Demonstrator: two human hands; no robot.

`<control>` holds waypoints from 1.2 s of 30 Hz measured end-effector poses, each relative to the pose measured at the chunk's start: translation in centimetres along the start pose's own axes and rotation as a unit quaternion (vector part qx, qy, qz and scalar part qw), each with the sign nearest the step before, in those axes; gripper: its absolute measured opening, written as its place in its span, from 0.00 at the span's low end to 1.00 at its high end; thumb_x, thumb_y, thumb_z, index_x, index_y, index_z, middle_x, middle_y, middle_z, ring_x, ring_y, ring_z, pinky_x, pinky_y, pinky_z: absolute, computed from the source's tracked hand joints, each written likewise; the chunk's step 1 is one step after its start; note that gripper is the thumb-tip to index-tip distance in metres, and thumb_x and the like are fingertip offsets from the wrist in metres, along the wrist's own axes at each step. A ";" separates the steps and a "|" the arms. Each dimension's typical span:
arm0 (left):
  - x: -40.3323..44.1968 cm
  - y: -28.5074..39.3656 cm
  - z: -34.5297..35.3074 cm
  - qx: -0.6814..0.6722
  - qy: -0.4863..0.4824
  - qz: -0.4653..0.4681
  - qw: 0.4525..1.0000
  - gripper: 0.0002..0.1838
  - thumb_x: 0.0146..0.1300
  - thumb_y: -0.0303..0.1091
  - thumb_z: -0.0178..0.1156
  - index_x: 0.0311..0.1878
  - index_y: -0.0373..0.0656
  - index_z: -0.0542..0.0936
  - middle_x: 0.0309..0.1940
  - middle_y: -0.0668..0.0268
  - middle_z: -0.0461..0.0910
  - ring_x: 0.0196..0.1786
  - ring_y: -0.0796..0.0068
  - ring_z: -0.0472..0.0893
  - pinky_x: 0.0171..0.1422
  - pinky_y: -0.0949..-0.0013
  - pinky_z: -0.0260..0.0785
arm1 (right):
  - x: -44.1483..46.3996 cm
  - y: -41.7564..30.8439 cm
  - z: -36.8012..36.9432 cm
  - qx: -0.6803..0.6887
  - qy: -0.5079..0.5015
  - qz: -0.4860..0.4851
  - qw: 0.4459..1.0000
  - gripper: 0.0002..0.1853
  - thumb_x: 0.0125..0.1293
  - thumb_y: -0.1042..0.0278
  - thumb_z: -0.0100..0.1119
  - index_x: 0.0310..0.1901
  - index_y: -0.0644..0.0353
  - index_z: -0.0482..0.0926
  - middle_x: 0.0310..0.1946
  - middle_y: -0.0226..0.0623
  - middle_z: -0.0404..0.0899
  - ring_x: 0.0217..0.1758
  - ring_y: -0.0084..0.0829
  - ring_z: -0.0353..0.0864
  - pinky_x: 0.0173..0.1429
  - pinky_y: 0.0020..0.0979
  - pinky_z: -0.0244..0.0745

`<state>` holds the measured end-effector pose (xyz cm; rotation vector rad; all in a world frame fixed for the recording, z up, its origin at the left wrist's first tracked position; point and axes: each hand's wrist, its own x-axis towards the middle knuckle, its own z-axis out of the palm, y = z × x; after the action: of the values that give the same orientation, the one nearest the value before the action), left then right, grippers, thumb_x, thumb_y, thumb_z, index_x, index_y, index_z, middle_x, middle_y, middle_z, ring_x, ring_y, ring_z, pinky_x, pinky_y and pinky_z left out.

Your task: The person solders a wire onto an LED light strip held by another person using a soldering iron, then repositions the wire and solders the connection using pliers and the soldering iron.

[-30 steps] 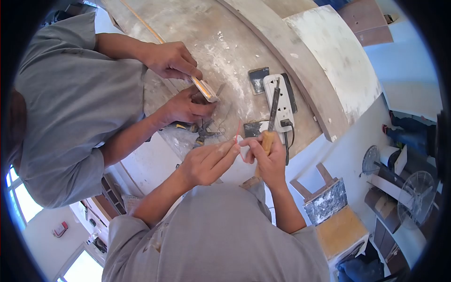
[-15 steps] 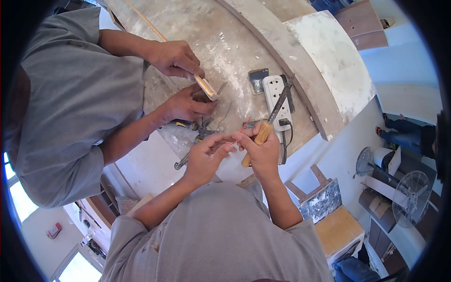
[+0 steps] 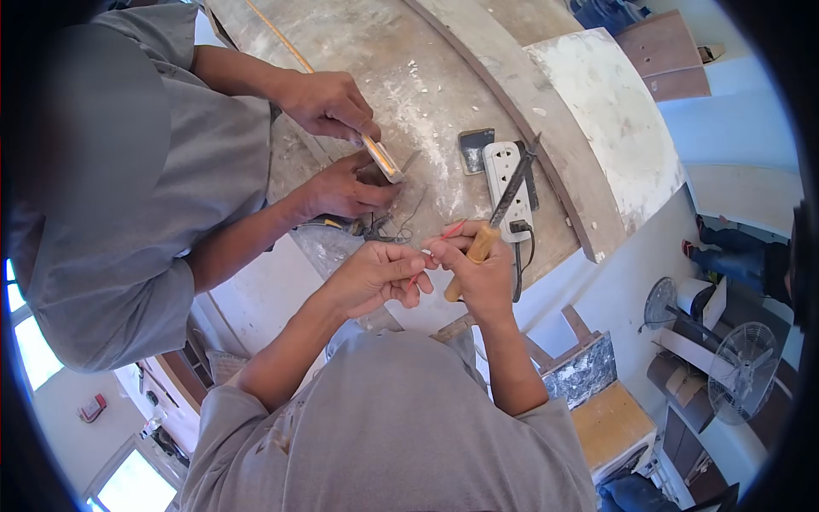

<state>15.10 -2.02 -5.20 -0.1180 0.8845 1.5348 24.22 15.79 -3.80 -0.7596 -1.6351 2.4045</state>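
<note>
My left hand (image 3: 373, 277) is closed on a thin red wire (image 3: 453, 229), with thumb and fingers pinched near the middle of the view. Against its fingertips, my right hand (image 3: 482, 277) pinches the same wire and also holds a soldering iron (image 3: 510, 194) by its wooden handle. The iron's dark shaft points up and away, over a white power strip (image 3: 503, 173) on the worktable (image 3: 409, 51). A black plug sits in the strip's near end. What lies between my fingertips is partly hidden.
At the left, a co-worker's hands (image 3: 341, 188) hold a light strip with a yellow line (image 3: 381, 160). Dark thin wires (image 3: 392, 230) lie near them. A curved board (image 3: 546, 154) crosses the table. Right are a stool (image 3: 584, 371), fans (image 3: 744, 367) and another person's legs (image 3: 725, 247).
My hands have come together, and the left one has turned from flat fingers to a pinch. The iron has tilted to the right. The co-worker's head has moved into view at the left.
</note>
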 end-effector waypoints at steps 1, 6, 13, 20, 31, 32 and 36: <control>-0.1 0.1 0.2 0.030 0.014 0.004 0.999 0.15 0.75 0.38 0.63 0.52 0.33 0.83 0.36 0.58 0.88 0.32 0.72 0.87 0.39 0.72 0.80 | 0.0 0.1 0.0 0.015 0.004 0.003 1.000 0.09 0.69 0.74 0.69 0.44 0.69 0.81 0.33 0.41 0.89 0.34 0.21 0.84 0.39 0.23 0.78; -1.1 0.1 2.3 0.218 0.094 0.077 0.968 0.09 0.73 0.29 0.64 0.47 0.32 0.84 0.35 0.61 0.87 0.35 0.76 0.87 0.43 0.73 0.81 | -0.1 1.3 -0.4 0.088 0.010 0.020 0.996 0.11 0.74 0.67 0.65 0.44 0.68 0.83 0.34 0.40 0.88 0.32 0.20 0.81 0.38 0.23 0.76; -2.8 -1.4 2.6 0.285 0.161 0.106 0.939 0.09 0.74 0.29 0.63 0.46 0.30 0.84 0.35 0.62 0.87 0.40 0.77 0.87 0.48 0.73 0.80 | -0.2 1.4 1.0 -0.024 0.028 -0.033 0.999 0.10 0.75 0.67 0.64 0.42 0.67 0.84 0.32 0.37 0.88 0.31 0.19 0.79 0.37 0.23 0.76; -4.1 1.0 0.7 0.458 0.129 0.032 0.879 0.13 0.72 0.35 0.65 0.45 0.31 0.85 0.36 0.65 0.89 0.40 0.75 0.87 0.49 0.70 0.79 | 0.3 2.0 1.7 -0.065 0.025 -0.048 0.996 0.09 0.75 0.68 0.63 0.41 0.67 0.83 0.31 0.37 0.88 0.30 0.19 0.80 0.37 0.23 0.77; -1.6 2.1 2.6 0.322 0.234 0.137 0.907 0.12 0.70 0.32 0.68 0.49 0.33 0.88 0.40 0.65 0.89 0.39 0.84 0.81 0.41 0.77 0.74 | 1.9 1.4 2.3 -0.070 0.005 -0.072 0.995 0.09 0.75 0.70 0.64 0.42 0.68 0.83 0.31 0.36 0.88 0.31 0.19 0.82 0.38 0.23 0.79; -1.5 1.9 2.5 0.330 0.221 0.124 0.909 0.12 0.70 0.33 0.68 0.49 0.33 0.88 0.40 0.65 0.89 0.37 0.85 0.80 0.40 0.77 0.74 | 2.0 1.2 2.3 -0.084 0.009 -0.073 0.994 0.09 0.75 0.70 0.63 0.42 0.68 0.82 0.32 0.38 0.88 0.31 0.20 0.82 0.38 0.23 0.79; -1.2 0.3 2.2 0.209 0.215 0.136 0.944 0.13 0.71 0.34 0.68 0.49 0.33 0.87 0.38 0.65 0.88 0.31 0.85 0.78 0.34 0.78 0.71 | 2.8 0.2 1.9 -0.064 0.013 -0.099 0.993 0.09 0.76 0.70 0.63 0.42 0.68 0.82 0.33 0.40 0.88 0.31 0.21 0.83 0.37 0.23 0.79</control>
<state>15.96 -1.66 -2.83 -0.0201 1.6134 1.5632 20.95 15.22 -4.40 -0.6122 -1.7763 2.1637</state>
